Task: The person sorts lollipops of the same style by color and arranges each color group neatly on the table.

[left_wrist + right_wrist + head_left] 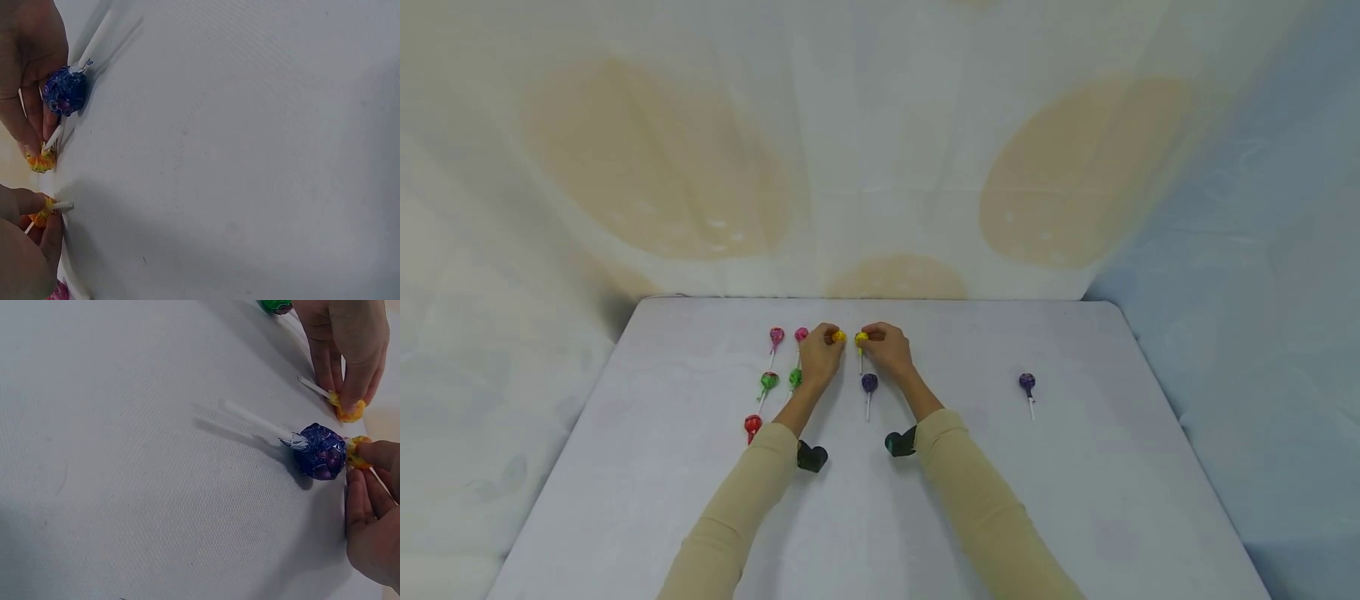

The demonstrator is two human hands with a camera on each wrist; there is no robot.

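Note:
Near the far edge of the white table (1075, 500), my left hand (830, 339) pinches the head of a yellow lollipop (840, 337). Just to its right, my right hand (870, 339) pinches a second yellow lollipop (861, 338). The two heads lie close together on the cloth. The left wrist view shows my left fingertips (53, 225) on their yellow lollipop (42, 212), the other yellow one (40, 161) above. In the right wrist view a purple lollipop (320, 451) lies against my right fingers (365, 487), which hold the yellow head (357, 453).
Two pink lollipops (777, 335) (802, 334), two green ones (768, 381) (795, 377) and a red one (752, 425) lie left of my left hand. One purple lollipop (869, 382) lies below my right hand, another (1027, 382) far right. A draped cloth backs the table.

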